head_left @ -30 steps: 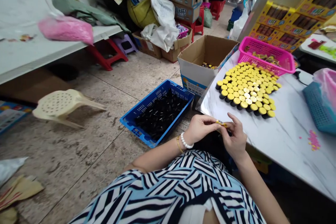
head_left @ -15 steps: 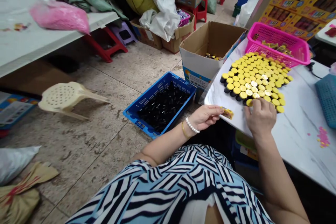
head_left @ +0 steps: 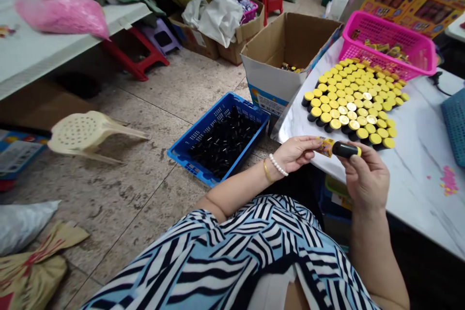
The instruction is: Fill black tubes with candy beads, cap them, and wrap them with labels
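My left hand (head_left: 300,152), with a pearl bracelet at its wrist, pinches a small printed yellow sleeve (head_left: 326,147) by its left end. Between the thumb and fingers of my right hand (head_left: 367,169) lies a black tube with a yellow cap (head_left: 347,149), held on its side, cap to the right. The tube's black end is at the open end of the sleeve; whether it has entered cannot be made out. Just beyond my hands, many yellow-capped black tubes (head_left: 341,101) stand upright in a tight group on the marbled white table (head_left: 410,184).
Behind the tubes sits a pink basket (head_left: 388,65) with small yellow pieces. A cardboard box (head_left: 267,70) stands left of the table. On the floor are a blue crate (head_left: 178,149) of black tubes and a cream stool (head_left: 82,131). Pink bits (head_left: 449,179) lie at the table's right.
My right hand left the sleeve, reached to the front of the tube group, and has come back with one capped tube. My left hand keeps the sleeve, now further right. The view has shifted.
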Action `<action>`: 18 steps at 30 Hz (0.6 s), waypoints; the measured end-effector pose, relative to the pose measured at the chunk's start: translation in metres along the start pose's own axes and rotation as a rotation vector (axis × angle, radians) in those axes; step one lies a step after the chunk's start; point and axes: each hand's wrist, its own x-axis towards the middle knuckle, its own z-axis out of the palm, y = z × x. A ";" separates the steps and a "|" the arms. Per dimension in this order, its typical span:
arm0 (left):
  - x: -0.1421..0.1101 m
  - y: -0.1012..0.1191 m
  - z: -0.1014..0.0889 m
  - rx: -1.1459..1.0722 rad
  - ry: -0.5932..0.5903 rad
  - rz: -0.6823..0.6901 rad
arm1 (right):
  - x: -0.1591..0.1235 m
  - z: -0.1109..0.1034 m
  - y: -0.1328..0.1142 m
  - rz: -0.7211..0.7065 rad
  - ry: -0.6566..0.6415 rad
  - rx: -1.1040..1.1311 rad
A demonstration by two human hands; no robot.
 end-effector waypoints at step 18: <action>-0.007 -0.014 -0.003 0.182 0.052 0.190 | -0.015 0.003 -0.004 -0.165 -0.005 -0.283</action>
